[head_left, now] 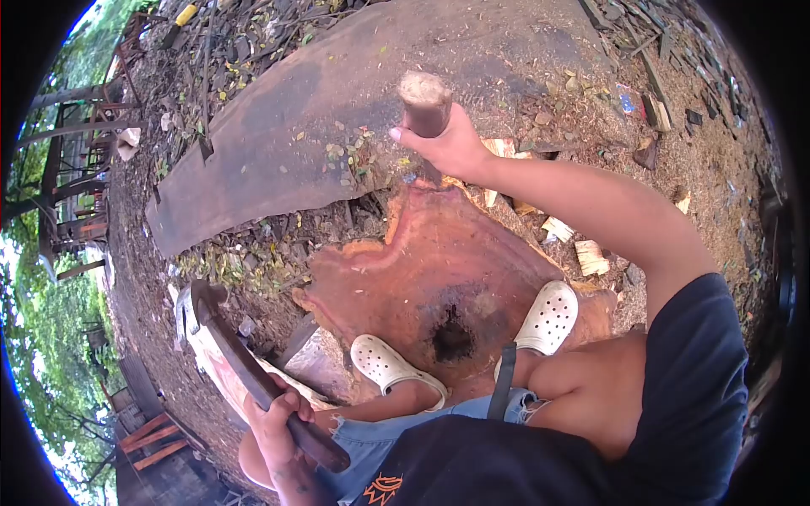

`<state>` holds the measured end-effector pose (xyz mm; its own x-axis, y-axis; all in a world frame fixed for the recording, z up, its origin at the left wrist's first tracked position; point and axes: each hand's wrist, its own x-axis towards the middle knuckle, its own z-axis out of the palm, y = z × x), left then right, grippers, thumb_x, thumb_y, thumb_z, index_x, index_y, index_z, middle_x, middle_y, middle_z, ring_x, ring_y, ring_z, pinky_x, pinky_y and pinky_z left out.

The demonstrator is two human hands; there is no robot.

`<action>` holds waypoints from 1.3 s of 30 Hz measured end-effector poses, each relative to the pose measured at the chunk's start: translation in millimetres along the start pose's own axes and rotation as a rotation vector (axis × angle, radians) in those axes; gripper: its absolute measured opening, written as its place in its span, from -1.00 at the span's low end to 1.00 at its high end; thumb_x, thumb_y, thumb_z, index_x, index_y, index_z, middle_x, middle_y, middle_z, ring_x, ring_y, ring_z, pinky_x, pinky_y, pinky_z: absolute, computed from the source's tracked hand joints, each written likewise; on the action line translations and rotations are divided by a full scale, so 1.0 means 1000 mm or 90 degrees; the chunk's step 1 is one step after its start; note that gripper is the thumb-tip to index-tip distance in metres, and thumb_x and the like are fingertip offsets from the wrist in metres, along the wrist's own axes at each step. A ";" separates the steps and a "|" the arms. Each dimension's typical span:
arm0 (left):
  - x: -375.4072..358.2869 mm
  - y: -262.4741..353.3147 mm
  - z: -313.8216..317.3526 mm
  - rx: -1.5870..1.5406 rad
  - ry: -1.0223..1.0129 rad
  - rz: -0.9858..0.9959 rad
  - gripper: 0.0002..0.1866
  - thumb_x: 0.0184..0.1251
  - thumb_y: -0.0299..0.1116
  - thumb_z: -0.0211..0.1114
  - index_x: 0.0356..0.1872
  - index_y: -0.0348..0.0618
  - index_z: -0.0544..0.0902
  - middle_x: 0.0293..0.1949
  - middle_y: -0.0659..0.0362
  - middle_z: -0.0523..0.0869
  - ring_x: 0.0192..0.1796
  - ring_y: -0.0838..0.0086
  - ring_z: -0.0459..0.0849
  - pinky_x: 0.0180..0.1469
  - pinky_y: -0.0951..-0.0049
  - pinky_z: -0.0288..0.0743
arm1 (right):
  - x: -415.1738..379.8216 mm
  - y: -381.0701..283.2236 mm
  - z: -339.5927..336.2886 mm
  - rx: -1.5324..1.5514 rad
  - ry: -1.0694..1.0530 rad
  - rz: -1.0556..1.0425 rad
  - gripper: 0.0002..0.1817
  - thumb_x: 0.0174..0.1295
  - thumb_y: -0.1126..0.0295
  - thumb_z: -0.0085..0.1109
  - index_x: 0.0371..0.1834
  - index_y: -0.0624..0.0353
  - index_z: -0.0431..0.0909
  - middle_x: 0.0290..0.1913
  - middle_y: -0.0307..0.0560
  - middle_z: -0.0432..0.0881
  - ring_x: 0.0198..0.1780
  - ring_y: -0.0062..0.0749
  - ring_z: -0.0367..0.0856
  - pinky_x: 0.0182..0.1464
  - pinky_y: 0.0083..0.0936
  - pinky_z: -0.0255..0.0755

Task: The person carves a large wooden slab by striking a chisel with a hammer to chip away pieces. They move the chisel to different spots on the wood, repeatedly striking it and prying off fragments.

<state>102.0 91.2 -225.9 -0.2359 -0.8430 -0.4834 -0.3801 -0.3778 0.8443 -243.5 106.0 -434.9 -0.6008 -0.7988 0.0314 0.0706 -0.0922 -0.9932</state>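
Stump (498, 244) taken as landmark. A stout wooden piece (425, 99) was held roughly upright at the stump's far edge by the right hand (451, 150); its pale cut end was turned up toward the camera. The fingers were wrapped closely about it, with the thumb laid along the near side. Whether its lower end was resting on the wood could not be told.

Left of the stump, near its close side, an axe-like tool (253, 371) was held by the left hand (283, 426), the fingers curled round the lower handle and the metal head pointed away from the body. The head was well apart from the piece.

White clogs (547, 319) were planted on the stump; split offcuts (591, 258) were scattered to its right.

Step in hand, as judged: the piece being steadied for trimming. A next move would call for a firm footing of the piece and the gripping fingers kept high, clear of the blade.
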 end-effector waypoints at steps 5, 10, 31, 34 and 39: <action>-0.001 -0.001 -0.002 -0.002 -0.005 0.004 -0.74 0.00 -0.53 0.18 -0.26 -0.37 0.36 -0.62 0.11 0.42 -0.66 0.46 0.44 -0.59 0.49 0.42 | -0.003 -0.002 0.000 -0.023 0.002 0.011 -0.68 0.11 0.24 0.29 -0.29 0.31 0.56 -0.36 -0.14 0.64 -0.28 -0.58 0.54 -0.15 -0.50 0.43; -0.003 0.000 0.001 0.022 -0.010 0.004 -0.71 -0.02 -0.47 0.18 -0.24 -0.31 0.36 -0.62 0.19 0.36 -0.68 0.53 0.39 -0.64 0.56 0.38 | -0.004 0.007 0.006 -0.069 0.045 0.021 -0.63 0.09 0.20 0.31 -0.24 0.32 0.54 -0.30 -0.08 0.65 -0.24 -0.51 0.58 -0.10 -0.45 0.45; 0.006 0.002 0.008 0.114 -0.082 -0.002 -0.75 -0.02 -0.51 0.21 -0.31 -0.38 0.40 -0.62 0.09 0.50 -0.64 0.47 0.49 -0.56 0.53 0.43 | -0.032 -0.015 0.013 -0.021 -0.024 -0.012 -0.62 0.13 0.26 0.31 -0.10 0.32 0.51 -0.23 -0.14 0.63 -0.16 -0.62 0.52 -0.04 -0.53 0.43; 0.006 0.003 0.010 0.117 -0.078 -0.012 -0.75 -0.02 -0.51 0.21 -0.30 -0.38 0.40 -0.62 0.09 0.50 -0.64 0.47 0.49 -0.56 0.53 0.44 | -0.027 -0.012 0.016 0.035 -0.050 0.017 -0.59 0.14 0.26 0.30 -0.06 0.33 0.49 -0.24 -0.15 0.63 -0.18 -0.63 0.51 -0.06 -0.51 0.44; 0.008 0.002 0.011 0.119 -0.075 -0.020 -0.75 -0.02 -0.50 0.21 -0.31 -0.38 0.40 -0.61 0.10 0.49 -0.64 0.48 0.49 -0.57 0.53 0.45 | -0.008 -0.004 0.017 -0.075 -0.024 -0.036 -0.63 0.15 0.33 0.26 -0.04 0.33 0.48 -0.27 -0.16 0.62 -0.22 -0.64 0.48 -0.09 -0.51 0.41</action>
<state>90.0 88.1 -230.6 -0.3207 -0.7771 -0.5415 -0.5449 -0.3162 0.7766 -225.9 102.7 -429.1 -0.5701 -0.8167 0.0897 -0.0573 -0.0694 -0.9959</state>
